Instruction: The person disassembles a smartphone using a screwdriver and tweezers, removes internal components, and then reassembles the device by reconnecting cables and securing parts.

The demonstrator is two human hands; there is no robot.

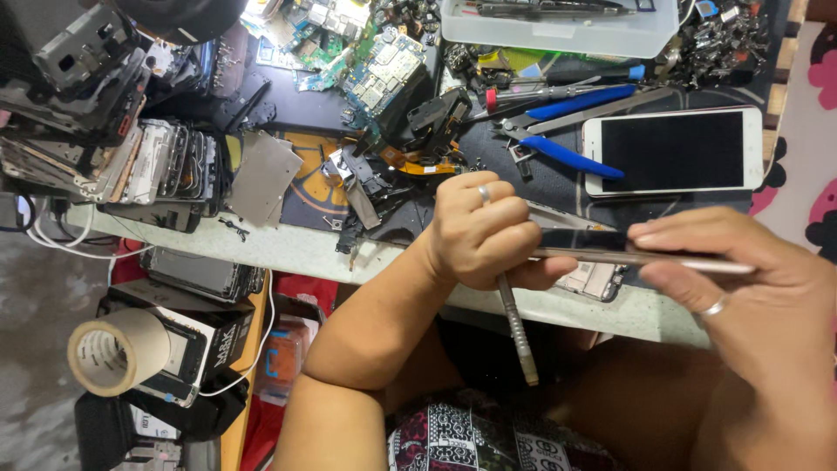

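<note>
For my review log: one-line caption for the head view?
Left hand grips a metal tool against a phone held edge-on by right hand.

worktop [288,249]: pale, cluttered | floor [35,288]: grey concrete | light: bright, even

Left hand [484,231] fisted, right hand [741,279] pinching

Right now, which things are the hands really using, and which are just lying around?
In use:
- left hand gripping a thin metal tool
- right hand holding a slim phone edge-on

Lying about:
- white phone
- blue-handled pliers
- circuit boards
- clear plastic box
- roll of tape
</note>
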